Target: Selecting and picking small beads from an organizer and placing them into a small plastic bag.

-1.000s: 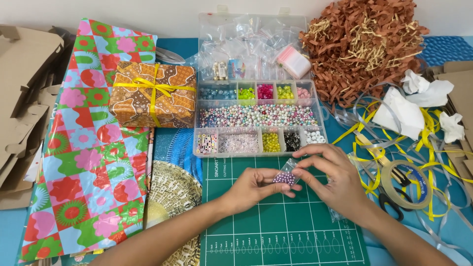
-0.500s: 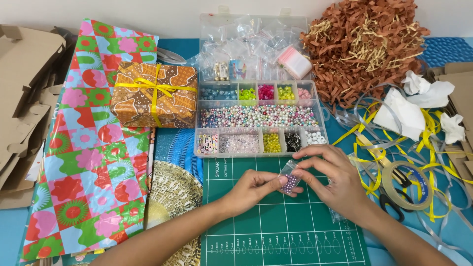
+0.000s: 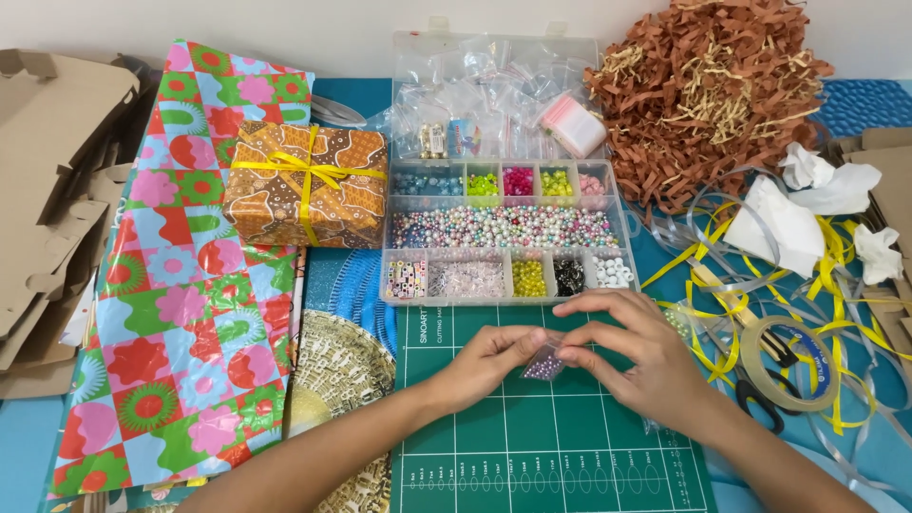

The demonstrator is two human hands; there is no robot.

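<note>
While both hands meet over the green mat [image 3: 551,446], they share one small clear bag of beads [image 3: 543,364], pinkish-purple by the look of it, though it is too small to tell the beads apart. Left hand [image 3: 486,359]: fingers curled in, thumb and forefinger pinched on the bag's left edge. Right hand [image 3: 638,366]: thumb and forefinger pinched on the bag's top right, other fingers loosely arched above it. Bag sits just above the mat's upper middle, tilted, whether it touches the mat I cannot tell. Bead box [image 3: 503,228] lies just beyond the mat's far edge, lid thrown back; its compartments show green, pink, yellow, black and white beads, with a long middle row of mixed pastel pearls. Small zip bags [image 3: 484,100] rest in the open lid. Gift box [image 3: 306,185], brown patterned wrap with a yellow ribbon tied across, stands left of the bead box, on a sheet of bright checked wrapping paper [image 3: 180,323] that runs down the mat's left side. Gold-patterned paper [image 3: 337,380] lies between that sheet and the mat. Flat cardboard [image 3: 52,190] stacked far left. Heap of brown shredded paper [image 3: 708,95] beyond the mat's far right corner. Right of the mat: tangle of yellow and silver ribbon [image 3: 836,313], white tissue [image 3: 784,223], tape roll [image 3: 793,366], black-handled scissors [image 3: 760,404] partly under the right wrist.
</note>
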